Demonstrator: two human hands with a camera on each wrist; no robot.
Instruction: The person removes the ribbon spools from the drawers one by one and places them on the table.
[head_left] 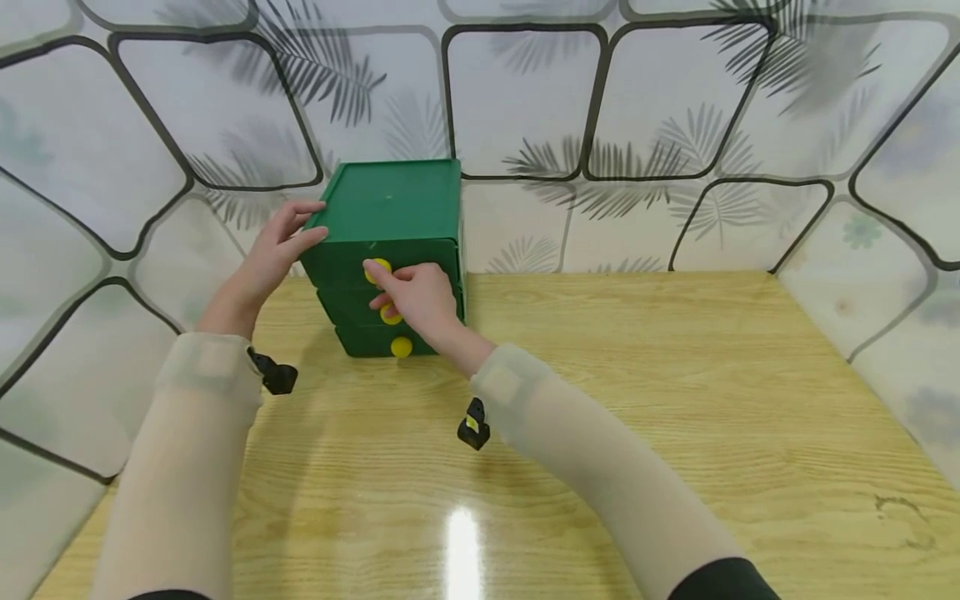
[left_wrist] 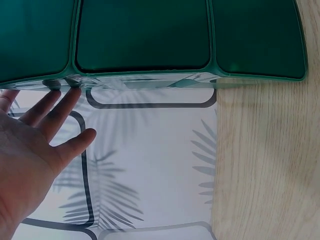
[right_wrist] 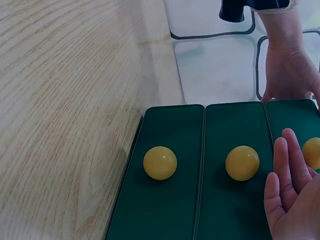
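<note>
A green drawer box [head_left: 393, 200] with three stacked drawers stands against the wall, each drawer front bearing a round yellow knob. My right hand [head_left: 422, 302] pinches the top knob [right_wrist: 312, 151] between thumb and forefinger; its other fingers lie close in front of the middle knob [right_wrist: 242, 163]. The bottom knob [head_left: 402, 347] is uncovered. At the box's upper left side, my left hand [head_left: 264, 260] rests its spread fingertips along the edge. In the left wrist view those fingers [left_wrist: 62, 112] are nearly straight against the side. All three drawer fronts sit about level with one another.
The box stands on a light wood table [head_left: 637, 375]. Patterned wall covering [head_left: 525, 100] with dark outlines and leaf prints rises behind the table and along both sides. Small black cameras [head_left: 474, 425] hang at both sleeve cuffs.
</note>
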